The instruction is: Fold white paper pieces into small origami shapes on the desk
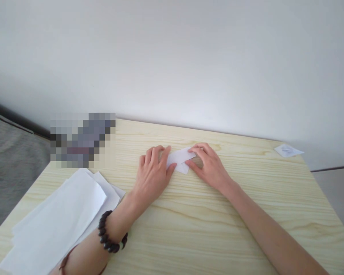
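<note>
Left hand (153,172) and right hand (210,166) meet at the centre of the frame over a small folded white paper (180,156), each closed on one end of it. Thumb and forefinger of the left grip its left end, the other fingers curled beside them; the right pinches the opposite end between thumb and fingertips. Both forearms reach in from the bottom edge. At the lower left, the left one wears a thin reddish-brown cord (63,263) and, closer to the wrist, a dark beaded bracelet (104,238), and it crosses the right side of a loose stack of white sheets (60,214), fanned out at uneven angles. Beneath everything spreads a pale wood-grain table (206,229). The folded paper slants up toward the right as a narrow band, with a pointed flap showing below its lower edge. Farther off, left of centre, a pixelated patch (86,141) hides whatever is at the table's edge, and grey fabric (14,160) lies beyond at the far left. Near the table's back corner, right of centre, rests another folded white piece (288,150). A plain pale wall (172,57) fills the upper frame.
</note>
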A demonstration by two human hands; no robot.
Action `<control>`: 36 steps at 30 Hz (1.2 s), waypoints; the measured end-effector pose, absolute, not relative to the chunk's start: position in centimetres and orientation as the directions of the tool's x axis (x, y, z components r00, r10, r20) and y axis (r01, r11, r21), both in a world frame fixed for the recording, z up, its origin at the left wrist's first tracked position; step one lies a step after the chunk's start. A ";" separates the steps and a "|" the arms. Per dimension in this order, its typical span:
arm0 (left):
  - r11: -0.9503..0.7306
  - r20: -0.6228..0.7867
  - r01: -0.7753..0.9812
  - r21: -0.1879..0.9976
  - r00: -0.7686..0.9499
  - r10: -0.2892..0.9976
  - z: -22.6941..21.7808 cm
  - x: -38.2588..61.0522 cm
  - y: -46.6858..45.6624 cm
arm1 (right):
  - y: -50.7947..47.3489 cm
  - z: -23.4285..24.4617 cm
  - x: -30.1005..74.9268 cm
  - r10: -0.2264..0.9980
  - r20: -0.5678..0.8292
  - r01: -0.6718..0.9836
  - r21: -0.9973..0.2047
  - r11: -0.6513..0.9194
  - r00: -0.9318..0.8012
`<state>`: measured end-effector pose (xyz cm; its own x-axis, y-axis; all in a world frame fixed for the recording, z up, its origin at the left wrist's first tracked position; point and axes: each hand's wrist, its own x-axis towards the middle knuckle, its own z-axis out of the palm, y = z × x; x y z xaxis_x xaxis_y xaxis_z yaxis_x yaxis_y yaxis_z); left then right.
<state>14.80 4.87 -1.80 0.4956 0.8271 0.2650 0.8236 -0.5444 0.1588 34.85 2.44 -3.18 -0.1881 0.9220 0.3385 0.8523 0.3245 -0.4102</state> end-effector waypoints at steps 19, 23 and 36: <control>-0.505 0.176 0.607 0.614 0.518 0.837 -2.1 13.6 6.6 | 2.7 -2.8 35.2 0.917 0.329 0.808 -0.461 0.366 -0.227; -0.359 0.124 0.452 0.817 0.470 0.874 -1.9 13.6 6.9 | 2.7 -2.7 35.5 0.924 0.319 0.736 -0.570 0.365 -0.212; 0.058 -0.141 0.224 0.973 0.376 0.916 -1.2 14.8 6.1 | 2.3 -2.4 36.0 0.984 0.158 0.379 -0.908 0.177 -0.082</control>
